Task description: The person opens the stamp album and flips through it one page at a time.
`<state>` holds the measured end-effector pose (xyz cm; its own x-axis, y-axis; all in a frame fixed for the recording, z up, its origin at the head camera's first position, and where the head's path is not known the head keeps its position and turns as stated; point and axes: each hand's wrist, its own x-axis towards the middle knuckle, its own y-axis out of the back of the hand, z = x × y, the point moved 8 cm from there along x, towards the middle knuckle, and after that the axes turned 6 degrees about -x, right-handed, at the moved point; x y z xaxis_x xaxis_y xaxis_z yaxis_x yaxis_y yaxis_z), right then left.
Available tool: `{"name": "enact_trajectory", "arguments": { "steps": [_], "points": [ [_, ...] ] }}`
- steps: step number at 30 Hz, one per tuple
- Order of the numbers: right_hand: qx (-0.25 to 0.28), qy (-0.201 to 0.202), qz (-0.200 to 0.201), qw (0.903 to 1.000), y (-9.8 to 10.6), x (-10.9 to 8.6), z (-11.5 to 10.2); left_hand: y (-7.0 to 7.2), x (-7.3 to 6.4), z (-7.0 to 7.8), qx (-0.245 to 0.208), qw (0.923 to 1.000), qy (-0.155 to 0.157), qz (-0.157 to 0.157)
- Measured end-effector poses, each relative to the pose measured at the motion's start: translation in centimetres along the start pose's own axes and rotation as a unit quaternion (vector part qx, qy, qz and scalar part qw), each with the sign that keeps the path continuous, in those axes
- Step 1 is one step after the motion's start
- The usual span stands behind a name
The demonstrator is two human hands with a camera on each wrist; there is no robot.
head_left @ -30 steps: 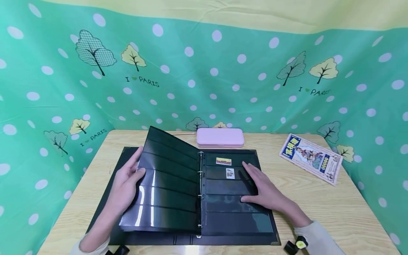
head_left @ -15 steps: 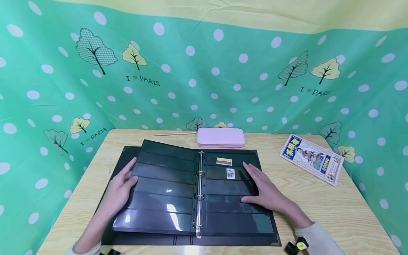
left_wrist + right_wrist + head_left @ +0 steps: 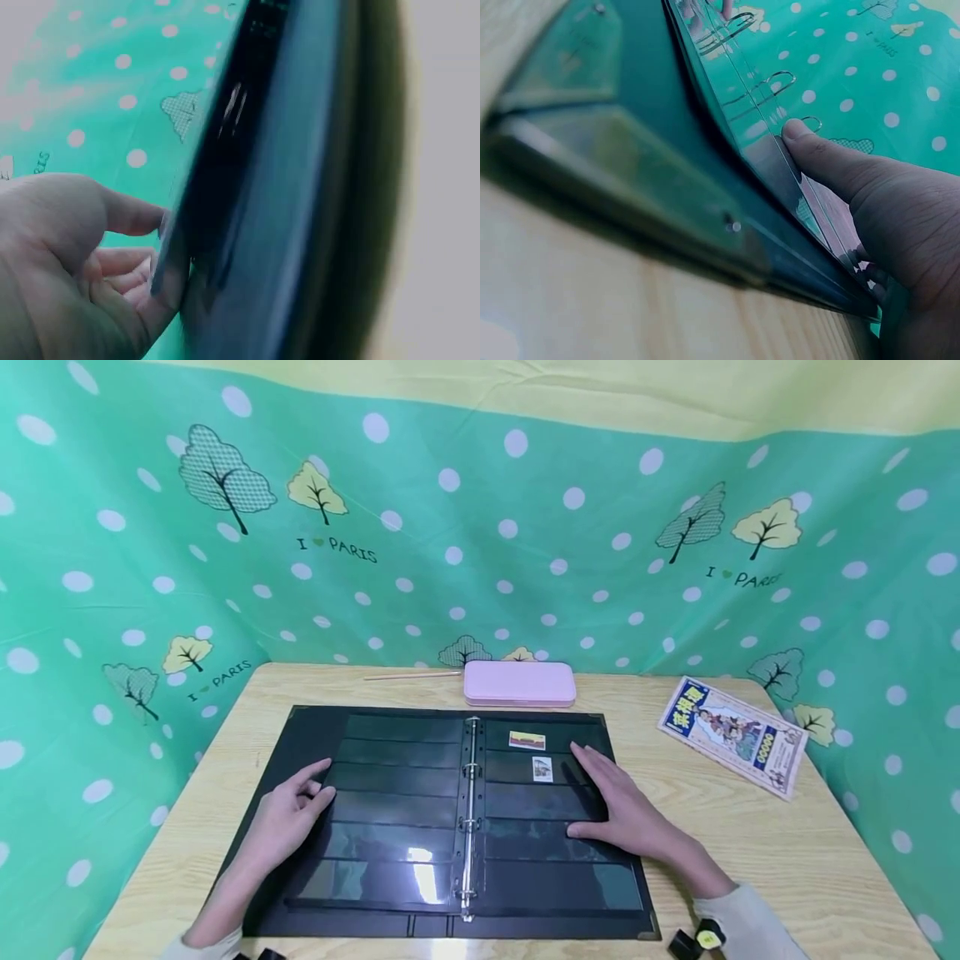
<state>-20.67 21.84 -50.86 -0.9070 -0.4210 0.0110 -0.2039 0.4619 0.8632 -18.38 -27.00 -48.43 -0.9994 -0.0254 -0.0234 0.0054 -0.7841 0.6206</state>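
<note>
A black ring-bound stamp album (image 3: 270, 760) lies spread on the table. Two stamps sit in the upper strips of its right page: a red-and-yellow stamp (image 3: 527, 740) and a paler stamp (image 3: 542, 768). At the outer edge of the left album page (image 3: 397, 806), my left hand (image 3: 288, 814) pinches it between thumb and fingers; in the left wrist view that page edge (image 3: 202, 165) runs between them. My right hand (image 3: 630, 810) rests on the right page with thumb and fingers spread. The right wrist view shows its thumb (image 3: 825, 157) extended over the page, near the metal rings.
Behind the album stands a pink case (image 3: 519, 682), with a thin stick (image 3: 412, 676) pointing left from it. A printed booklet (image 3: 735, 735) lies at the right. A green dotted cloth (image 3: 480, 543) hangs around the table's back and sides.
My left hand has lowered the raised album page leftward until it lies nearly flat on the left cover. The thin stick shows more fully. My right hand stays in place.
</note>
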Motion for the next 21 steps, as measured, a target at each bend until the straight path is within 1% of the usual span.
{"name": "enact_trajectory", "arguments": {
  "steps": [2,7,10,12,15,17,21],
  "points": [
    [-0.002,0.004,0.002,1.0,0.0,0.0,0.0,-0.2,0.0,-0.2,0.008,1.0,-0.001,0.002],
    [-0.006,0.006,0.003,1.0,0.0,-0.1,0.0,-0.7,-0.2,-0.6,0.039,0.9988,-0.008,0.028],
    [-0.006,0.006,0.002,1.0,0.1,0.0,-0.1,-0.8,-0.5,-0.7,0.057,0.997,-0.005,0.052],
    [-0.005,0.008,0.001,1.0,0.1,0.1,-0.2,-0.8,-0.8,-0.7,0.065,0.9951,-0.003,0.075],
    [-0.002,0.007,0.002,1.0,0.3,0.2,-0.2,-0.9,-1.0,-0.5,0.065,0.9921,-0.012,0.107],
    [0.002,0.005,0.009,0.9999,0.5,0.3,-0.2,-1.0,-1.1,-0.2,0.065,0.9902,-0.023,0.122],
    [0.011,-0.001,0.02,0.9997,1.0,0.5,-0.1,-1.3,-1.4,0.2,0.056,0.9893,-0.033,0.131]
  ]
}}
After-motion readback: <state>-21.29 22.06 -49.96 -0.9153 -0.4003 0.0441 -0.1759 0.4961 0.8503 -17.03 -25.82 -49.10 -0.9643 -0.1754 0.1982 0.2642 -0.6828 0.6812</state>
